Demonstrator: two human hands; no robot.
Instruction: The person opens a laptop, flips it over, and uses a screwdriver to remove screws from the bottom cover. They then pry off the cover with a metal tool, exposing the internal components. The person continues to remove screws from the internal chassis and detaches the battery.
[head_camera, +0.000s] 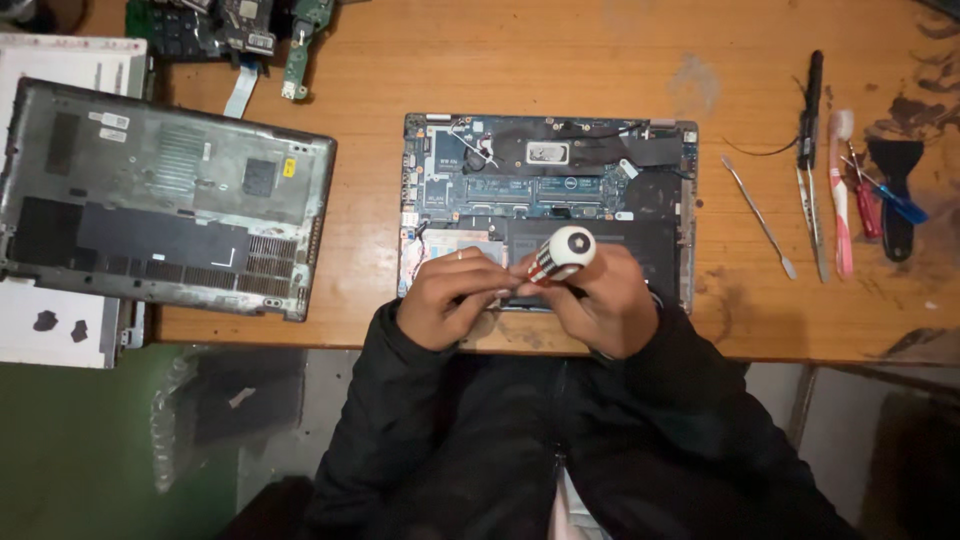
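Note:
An opened laptop (548, 180) lies on the wooden table (380, 80) with its circuit board and fan exposed. My right hand (600, 305) grips a screwdriver (560, 255) with a red, white and black handle, its white butt end pointing up at the camera. The tip is hidden below my hands at the laptop's near edge. My left hand (450, 295) is curled beside it, fingers touching the screwdriver's shaft area; a ring shows on one finger. Both sleeves are black.
The laptop's removed bottom cover (160, 195) lies inside-up at the left, over white sheets (50, 330). Loose circuit boards (230, 30) sit at the top left. At the right lie a metal spudger (760, 215), tweezers (812, 225), a pink toothbrush (840, 190), small screwdrivers (885, 195) and a black tool (810, 105).

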